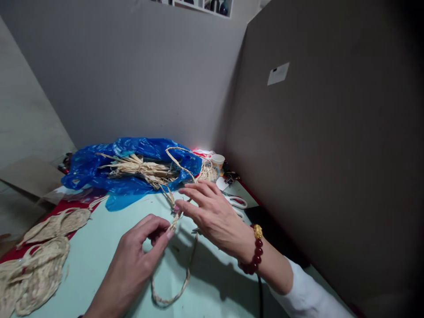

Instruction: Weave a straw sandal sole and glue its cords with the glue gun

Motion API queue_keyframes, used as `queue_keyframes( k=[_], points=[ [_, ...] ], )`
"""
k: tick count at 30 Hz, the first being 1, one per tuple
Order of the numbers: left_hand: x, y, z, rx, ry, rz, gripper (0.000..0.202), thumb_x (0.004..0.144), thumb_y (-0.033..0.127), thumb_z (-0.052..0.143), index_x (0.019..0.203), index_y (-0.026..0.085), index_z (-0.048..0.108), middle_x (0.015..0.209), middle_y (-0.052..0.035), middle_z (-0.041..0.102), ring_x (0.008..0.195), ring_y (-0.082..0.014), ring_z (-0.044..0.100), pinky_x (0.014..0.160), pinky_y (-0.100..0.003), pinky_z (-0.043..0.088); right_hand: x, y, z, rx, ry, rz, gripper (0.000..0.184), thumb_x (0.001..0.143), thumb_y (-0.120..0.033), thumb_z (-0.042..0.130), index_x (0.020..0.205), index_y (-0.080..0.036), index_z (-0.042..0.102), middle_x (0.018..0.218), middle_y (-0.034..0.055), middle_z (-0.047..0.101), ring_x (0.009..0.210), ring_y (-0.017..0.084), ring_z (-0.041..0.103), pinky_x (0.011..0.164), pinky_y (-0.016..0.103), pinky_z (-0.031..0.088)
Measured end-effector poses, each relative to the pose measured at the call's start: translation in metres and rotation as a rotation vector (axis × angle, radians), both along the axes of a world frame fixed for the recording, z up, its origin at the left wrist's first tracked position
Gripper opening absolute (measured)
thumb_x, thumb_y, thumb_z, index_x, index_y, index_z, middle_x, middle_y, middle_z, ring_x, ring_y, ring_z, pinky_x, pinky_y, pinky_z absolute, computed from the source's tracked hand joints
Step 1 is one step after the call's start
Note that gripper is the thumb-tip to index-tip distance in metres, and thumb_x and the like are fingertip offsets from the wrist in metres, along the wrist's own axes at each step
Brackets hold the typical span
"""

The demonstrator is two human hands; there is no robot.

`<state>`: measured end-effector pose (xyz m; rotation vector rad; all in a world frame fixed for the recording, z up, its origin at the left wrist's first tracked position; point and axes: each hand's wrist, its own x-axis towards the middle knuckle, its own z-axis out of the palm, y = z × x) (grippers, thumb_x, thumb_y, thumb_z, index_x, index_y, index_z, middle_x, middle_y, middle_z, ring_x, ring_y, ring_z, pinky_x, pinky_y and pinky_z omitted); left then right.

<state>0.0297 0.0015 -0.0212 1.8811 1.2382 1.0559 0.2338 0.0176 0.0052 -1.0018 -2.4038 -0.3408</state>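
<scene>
A thin braided straw cord (172,224) runs to my left hand (141,251), pinched between its thumb and bent forefinger. From the same cord, a long finished loop (167,301) hangs down and lies on the table below. My right hand (217,218) reaches over the upper end of the braid with fingers stretched and apart. Its forefinger tip is close to the loose strands (168,196); whether it touches them is unclear, and its thumb is hidden. A small pinkish spot shows beside that fingertip, too small to name. A red bead bracelet (257,254) circles the right wrist.
Behind my hands, a blue plastic bag (96,161) holds a tied bundle of dry straw (142,168). White-handled scissors (238,202), a pale cup (217,160) and a woven straw piece (208,173) sit at right. Woven straw soles (43,276) lie at left. Grey walls (159,79) enclose the table.
</scene>
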Motion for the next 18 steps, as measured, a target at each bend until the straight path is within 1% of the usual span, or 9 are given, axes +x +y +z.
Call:
queue_keyframes(
  k=[1,2,3,4,7,10,12,15,18],
  points=[
    [0.0,-0.001,-0.001,0.025,0.02,0.01,0.017,0.086,0.037,0.063,0.073,0.026,0.068,0.074,-0.0013,0.065,0.071,-0.0213,0.059,0.065,-0.026,0.043,-0.001,0.004,-0.003,0.042,-0.013,0.031,0.023,0.099,-0.009,0.048,0.113,-0.019,0.065,0.114,0.0077,0.069,0.111,0.02,0.055,0.113,0.047,0.031],
    [0.0,-0.001,-0.002,0.052,0.044,0.022,0.018,0.086,0.037,0.063,0.073,0.026,0.067,0.074,-0.0009,0.064,0.069,-0.0206,0.059,0.064,-0.026,0.043,-0.001,0.007,-0.005,0.064,-0.014,0.035,0.023,0.099,-0.009,0.048,0.108,-0.019,0.066,0.1,0.005,0.07,0.1,0.019,0.058,0.113,0.048,0.031],
    [-0.001,-0.001,-0.004,0.084,0.068,0.033,0.018,0.086,0.037,0.062,0.072,0.026,0.067,0.073,-0.0005,0.063,0.068,-0.0198,0.058,0.063,-0.026,0.043,-0.001,0.008,-0.008,0.082,-0.013,0.029,0.023,0.099,-0.008,0.047,0.105,-0.019,0.068,0.089,0.0029,0.069,0.09,0.017,0.058,0.112,0.049,0.032],
    [-0.001,-0.001,-0.005,0.123,0.086,0.046,0.018,0.087,0.036,0.062,0.073,0.026,0.066,0.072,0.0,0.062,0.067,-0.0189,0.058,0.063,-0.025,0.043,0.0,0.008,-0.01,0.107,-0.009,0.02,0.025,0.099,-0.008,0.046,0.103,-0.019,0.068,0.083,0.002,0.066,0.084,0.017,0.056,0.111,0.049,0.033],
    [-0.002,-0.001,-0.005,0.234,0.105,0.072,0.012,0.088,0.03,0.062,0.077,0.027,0.066,0.074,0.001,0.061,0.068,-0.0171,0.058,0.065,-0.024,0.043,0.003,0.004,-0.012,0.184,0.013,0.034,0.029,0.1,-0.007,0.041,0.099,-0.015,0.069,0.081,0.0037,0.064,0.081,0.017,0.055,0.11,0.047,0.036],
    [-0.002,-0.002,-0.002,0.338,0.092,0.059,0.004,0.084,0.023,0.067,0.082,0.027,0.067,0.076,0.0008,0.062,0.069,-0.0167,0.059,0.066,-0.022,0.044,0.004,-0.001,-0.012,0.222,0.098,0.082,0.026,0.099,-0.007,0.044,0.098,-0.013,0.069,0.081,0.0043,0.066,0.085,0.017,0.057,0.107,0.044,0.041],
    [-0.001,-0.003,0.001,0.382,0.065,0.052,0.008,0.081,0.02,0.07,0.083,0.027,0.069,0.076,0.0003,0.063,0.069,-0.0174,0.06,0.066,-0.023,0.045,0.004,-0.003,-0.013,0.249,0.174,0.114,0.023,0.098,-0.006,0.047,0.1,-0.012,0.068,0.083,0.0054,0.068,0.088,0.018,0.059,0.103,0.042,0.045],
    [0.003,-0.007,0.002,0.38,-0.035,0.095,0.009,0.08,0.019,0.07,0.082,0.027,0.072,0.076,-0.0017,0.064,0.071,-0.0197,0.06,0.067,-0.025,0.045,0.003,-0.004,-0.016,0.268,0.244,0.139,0.021,0.097,-0.006,0.048,0.101,-0.01,0.068,0.084,0.0077,0.07,0.09,0.019,0.059,0.095,0.042,0.05],
    [0.009,-0.011,0.002,0.37,-0.12,0.134,0.009,0.08,0.02,0.07,0.08,0.027,0.074,0.075,-0.0032,0.063,0.073,-0.0217,0.058,0.068,-0.029,0.044,0.004,-0.006,-0.019,0.24,0.254,0.139,0.023,0.098,-0.007,0.046,0.102,-0.01,0.068,0.082,0.0086,0.07,0.086,0.02,0.059,0.083,0.04,0.054]
  ],
)
